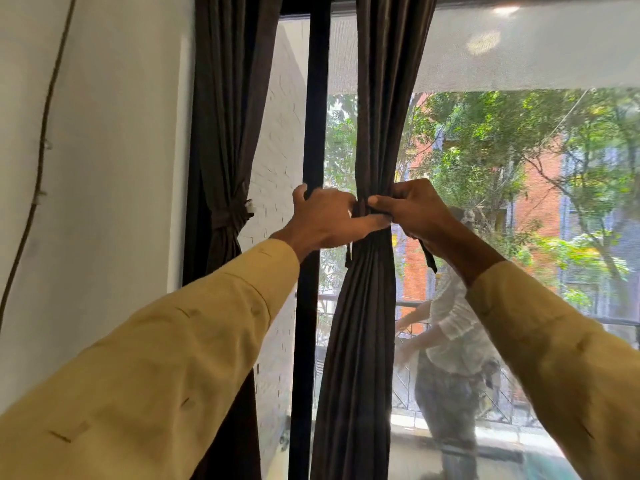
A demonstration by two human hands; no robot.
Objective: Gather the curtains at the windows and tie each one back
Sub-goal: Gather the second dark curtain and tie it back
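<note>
A dark brown curtain [367, 306] hangs in front of the window, gathered into a narrow bundle at mid-height. A dark tie strap [429, 258] runs round the bundle, one end hanging at the left and one below my right wrist. My left hand [325, 220] grips the bundle from the left, thumb pressing across the tie. My right hand [412, 209] pinches the strap on the bundle's right side. A second dark curtain [221, 133] hangs at the left by the wall, held in by its own tie [232, 216].
A black window frame post [313, 133] stands between the two curtains. A white wall [104, 168] with a thin cable [41, 150] is at the left. Behind the glass a person's reflection [450, 358] shows, with trees and a brick building outside.
</note>
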